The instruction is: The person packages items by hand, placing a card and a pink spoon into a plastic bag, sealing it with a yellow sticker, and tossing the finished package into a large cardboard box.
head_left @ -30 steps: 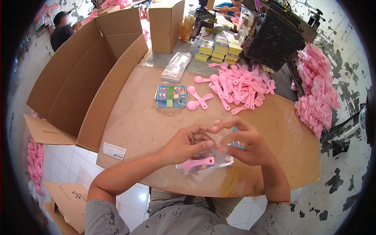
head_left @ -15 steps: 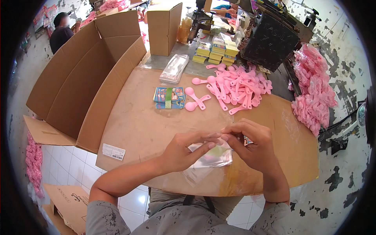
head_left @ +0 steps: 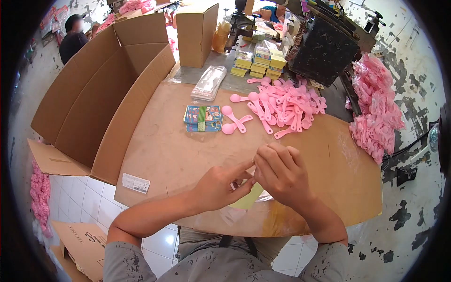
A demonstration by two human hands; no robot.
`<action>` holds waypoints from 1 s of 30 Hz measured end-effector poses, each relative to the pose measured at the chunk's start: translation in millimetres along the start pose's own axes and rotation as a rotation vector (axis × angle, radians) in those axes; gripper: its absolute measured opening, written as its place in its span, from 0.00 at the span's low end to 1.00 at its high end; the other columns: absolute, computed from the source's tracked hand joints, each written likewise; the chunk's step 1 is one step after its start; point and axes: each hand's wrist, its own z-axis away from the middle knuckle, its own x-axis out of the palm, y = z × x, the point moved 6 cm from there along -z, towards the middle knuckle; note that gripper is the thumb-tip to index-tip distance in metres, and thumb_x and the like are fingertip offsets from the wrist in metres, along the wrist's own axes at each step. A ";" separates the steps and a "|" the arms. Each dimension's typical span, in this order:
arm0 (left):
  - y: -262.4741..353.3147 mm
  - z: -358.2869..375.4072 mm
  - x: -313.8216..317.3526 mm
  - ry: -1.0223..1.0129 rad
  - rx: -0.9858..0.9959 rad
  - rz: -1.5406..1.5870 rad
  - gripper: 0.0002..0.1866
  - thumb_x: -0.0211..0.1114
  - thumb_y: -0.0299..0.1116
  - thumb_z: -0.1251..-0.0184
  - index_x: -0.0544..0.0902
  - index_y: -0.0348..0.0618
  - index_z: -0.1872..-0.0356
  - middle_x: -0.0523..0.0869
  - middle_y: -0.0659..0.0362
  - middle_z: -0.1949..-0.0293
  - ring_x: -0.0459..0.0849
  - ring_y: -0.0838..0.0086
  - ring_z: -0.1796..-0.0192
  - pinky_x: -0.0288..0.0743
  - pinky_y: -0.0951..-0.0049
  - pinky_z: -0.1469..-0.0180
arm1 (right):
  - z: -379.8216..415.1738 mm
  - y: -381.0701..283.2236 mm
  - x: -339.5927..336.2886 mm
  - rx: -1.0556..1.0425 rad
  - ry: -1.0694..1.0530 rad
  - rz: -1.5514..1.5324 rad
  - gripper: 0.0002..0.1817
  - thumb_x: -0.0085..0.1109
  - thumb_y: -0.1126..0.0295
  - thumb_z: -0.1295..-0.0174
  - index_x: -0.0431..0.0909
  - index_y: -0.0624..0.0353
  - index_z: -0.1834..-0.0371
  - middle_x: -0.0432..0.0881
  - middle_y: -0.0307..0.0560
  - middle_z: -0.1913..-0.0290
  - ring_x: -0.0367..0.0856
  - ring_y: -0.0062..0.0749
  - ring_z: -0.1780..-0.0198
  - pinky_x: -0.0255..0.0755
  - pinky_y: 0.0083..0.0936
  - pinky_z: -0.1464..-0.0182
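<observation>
Right here, on the near side of the spoon pile (head_left: 293, 105), the left hand (head_left: 223, 188) and the right hand (head_left: 280, 177) are sitting close together, fingers curled, tips meeting. The gap between them is looking narrow, which seems to be suiting fine fingertip work. The curled fingers are hiding whatever lies between the tips, so I can't tell what either hand is gripping. Just below them, also on the near side of the pile, a yellow-green card (head_left: 247, 199) is showing, with shiny clear plastic (head_left: 264, 195) beside it; whether the card is lying inside the plastic, I can't tell.

Going outward, two crossed spoons (head_left: 237, 121) are lying just left of the pile, apart from the heap, perhaps for an easier pick-up. Further left of it, a card bundle (head_left: 192, 117) is resting flat, its green band (head_left: 202, 118) presumably keeping the cards from sliding. Left of the pile and farther back, a stack of clear bags (head_left: 210, 83) is lying flat, probably for handy reach. Behind the pile, yellow-edged card stacks (head_left: 257, 63) are standing in columns, likely saving space. Right of it, pink bagged goods (head_left: 376, 105) are bulging, and well left, a big carton (head_left: 136, 110) is gaping open.
</observation>
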 end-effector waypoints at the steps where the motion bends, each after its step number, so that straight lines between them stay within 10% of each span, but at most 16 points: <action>1: -0.2 -0.1 2.0 -0.033 -0.004 -0.038 0.27 0.72 0.27 0.31 0.78 0.37 0.31 0.95 0.53 0.63 0.92 0.67 0.72 0.87 0.72 0.66 | -1.2 4.1 3.5 0.048 -0.019 -0.012 0.10 0.68 0.73 0.44 0.83 0.59 0.60 0.82 0.44 0.53 0.83 0.38 0.47 0.71 0.35 0.45; 5: 1.7 -6.1 -2.1 -0.189 -0.103 -0.003 0.26 0.69 0.22 0.27 0.77 0.34 0.29 0.95 0.50 0.58 0.95 0.72 0.59 0.89 0.72 0.60 | 11.6 49.5 5.0 0.343 0.064 -0.164 0.05 0.62 0.75 0.40 0.78 0.58 0.62 0.79 0.44 0.56 0.80 0.36 0.51 0.71 0.36 0.49; 9: -16.8 -2.8 -0.4 -0.085 -0.275 0.443 0.23 0.63 0.20 0.22 0.76 0.35 0.29 0.93 0.49 0.52 0.92 0.71 0.47 0.87 0.73 0.47 | 72.7 112.7 -6.1 0.887 -0.194 -1.257 0.04 0.58 0.72 0.27 0.77 0.60 0.57 0.76 0.39 0.67 0.78 0.22 0.67 0.72 0.23 0.66; 13: -22.3 -4.2 -0.3 -0.085 -0.361 0.598 0.23 0.61 0.19 0.22 0.76 0.36 0.29 0.93 0.49 0.51 0.90 0.73 0.43 0.85 0.75 0.42 | 166.0 206.2 -41.6 0.712 0.147 -1.922 0.04 0.57 0.73 0.24 0.78 0.59 0.52 0.81 0.38 0.66 0.81 0.20 0.66 0.75 0.20 0.63; 16: -22.9 -2.6 4.1 -0.101 -0.361 0.608 0.23 0.61 0.19 0.22 0.75 0.35 0.28 0.93 0.49 0.50 0.89 0.74 0.43 0.84 0.76 0.41 | 235.1 263.3 -36.6 1.196 0.063 -0.747 0.10 0.56 0.76 0.26 0.78 0.62 0.44 0.86 0.48 0.55 0.87 0.32 0.54 0.79 0.30 0.50; 17: -23.0 -3.9 3.7 -0.101 -0.348 0.597 0.23 0.62 0.20 0.21 0.74 0.35 0.28 0.92 0.49 0.50 0.89 0.74 0.42 0.84 0.76 0.42 | 286.1 274.6 -34.0 1.013 -0.283 0.062 0.18 0.55 0.81 0.30 0.76 0.65 0.37 0.85 0.55 0.44 0.83 0.46 0.39 0.74 0.38 0.35; 20: -28.4 -5.1 2.1 -0.094 -0.412 0.540 0.23 0.62 0.21 0.20 0.74 0.34 0.27 0.92 0.49 0.49 0.89 0.75 0.43 0.84 0.76 0.43 | 279.3 255.5 -46.9 0.928 -0.162 0.417 0.24 0.56 0.83 0.33 0.74 0.65 0.32 0.82 0.59 0.40 0.79 0.52 0.35 0.70 0.41 0.29; 23: -29.0 -8.2 2.4 -0.043 -0.415 0.589 0.22 0.60 0.21 0.19 0.74 0.34 0.28 0.92 0.46 0.47 0.90 0.70 0.41 0.85 0.72 0.39 | 221.9 219.2 -60.8 0.967 -0.198 0.379 0.26 0.58 0.81 0.35 0.77 0.62 0.32 0.82 0.59 0.39 0.78 0.52 0.34 0.69 0.40 0.29; 30: -33.0 -10.0 6.5 -0.016 -0.395 0.566 0.20 0.60 0.25 0.17 0.75 0.33 0.29 0.92 0.45 0.47 0.90 0.70 0.42 0.85 0.71 0.40 | 100.8 103.2 7.7 0.793 -0.214 -0.980 0.20 0.69 0.70 0.30 0.82 0.57 0.35 0.88 0.44 0.49 0.85 0.29 0.53 0.78 0.28 0.47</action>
